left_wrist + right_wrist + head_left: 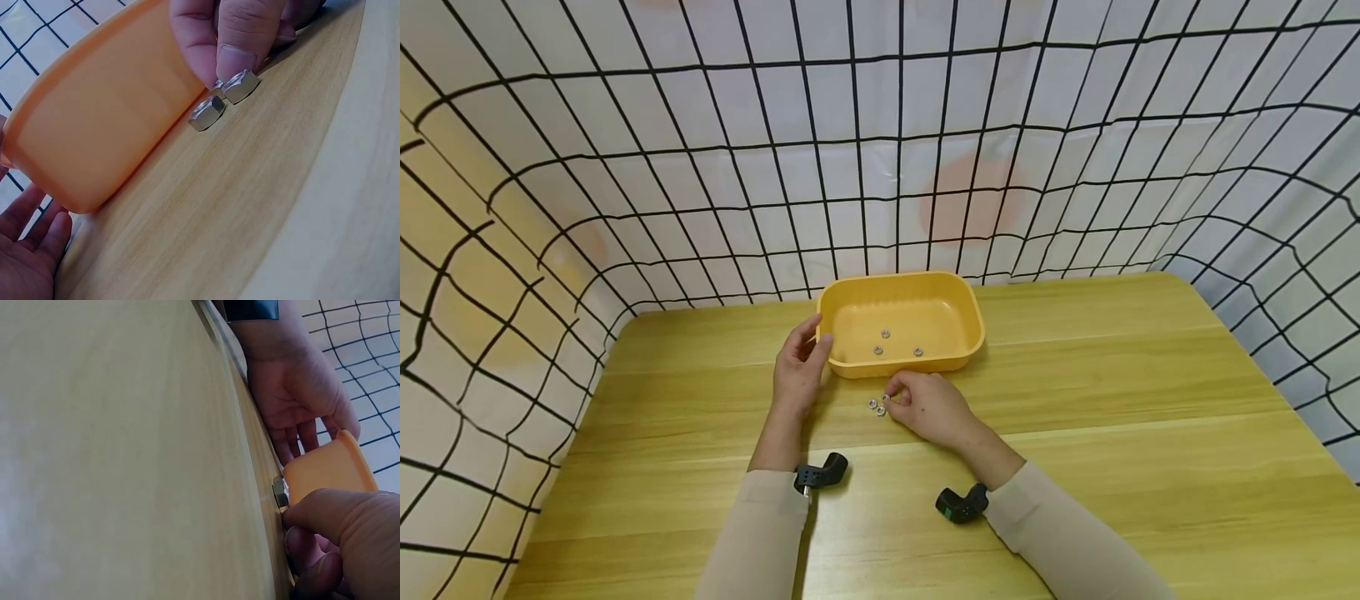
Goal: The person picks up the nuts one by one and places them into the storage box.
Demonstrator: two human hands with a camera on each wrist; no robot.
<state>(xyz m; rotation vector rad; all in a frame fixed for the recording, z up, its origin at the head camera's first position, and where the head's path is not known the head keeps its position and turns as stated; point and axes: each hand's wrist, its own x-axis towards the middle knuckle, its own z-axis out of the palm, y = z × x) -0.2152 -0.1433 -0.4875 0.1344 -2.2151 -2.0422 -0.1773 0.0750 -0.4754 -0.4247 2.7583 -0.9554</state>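
Table (pixel 1112 400), wood-grained, backed by black mesh (pixel 901 57) over pale cloth (pixel 923 100). Tray (pixel 857 368), one, yellow, at the table's far side; three metal nuts (pixel 885 333) lie spaced out inside. Loose nuts (pixel 881 411), two, close together on the wood before the tray. Your left hand (pixel 796 367): thumb and fingers parted, relaxed, touching the tray's left end. Your right hand (pixel 932 408): thumb and forefinger closed, pinching one further nut (pixel 887 397) beside the loose pair

The left-wrist view crops the left hand (pixel 28 265) at eight o'clock, with the rear nut (pixel 217 90) partly hidden toward twelve.
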